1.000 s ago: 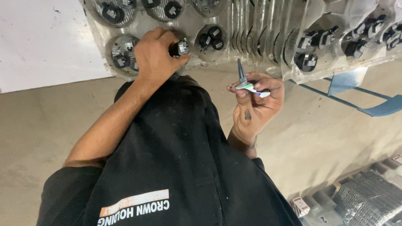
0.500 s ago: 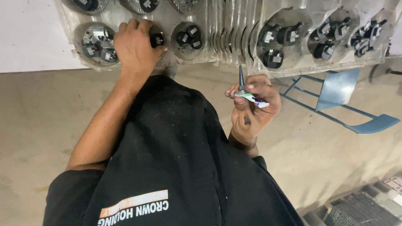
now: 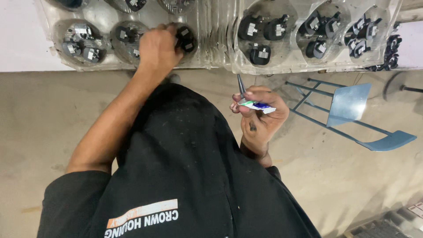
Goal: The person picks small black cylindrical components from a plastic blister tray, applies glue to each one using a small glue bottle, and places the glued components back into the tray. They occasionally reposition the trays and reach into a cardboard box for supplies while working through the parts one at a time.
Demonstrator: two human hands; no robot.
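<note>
Nearest the camera, below the clear plastic tray (image 3: 211,48), the right hand (image 3: 260,117) is curled shut around a small screwdriver (image 3: 246,99): its white, green and blue handle lies across the fingers, and the thin grey shaft points up towards the tray's lower edge. The tool looks light and stiff, and is best gripped at the handle, as it is now.

Further out, the left hand (image 3: 157,48) reaches into the tray left of its ribbed middle, fingers closed on a small black fitting (image 3: 186,37) in one of the round pockets. The fitting looks like hard, light plastic with a metal contact (probably easy to pinch by its body, though small enough to slip). The thin moulded tray would likely flex if pressed.

More black fittings sit in the pockets to either side. A blue metal stool (image 3: 352,114) stands on the floor, right of the tray and below it.

The left fingertips are hidden behind the knuckles, and the tray's top row is cut off.
</note>
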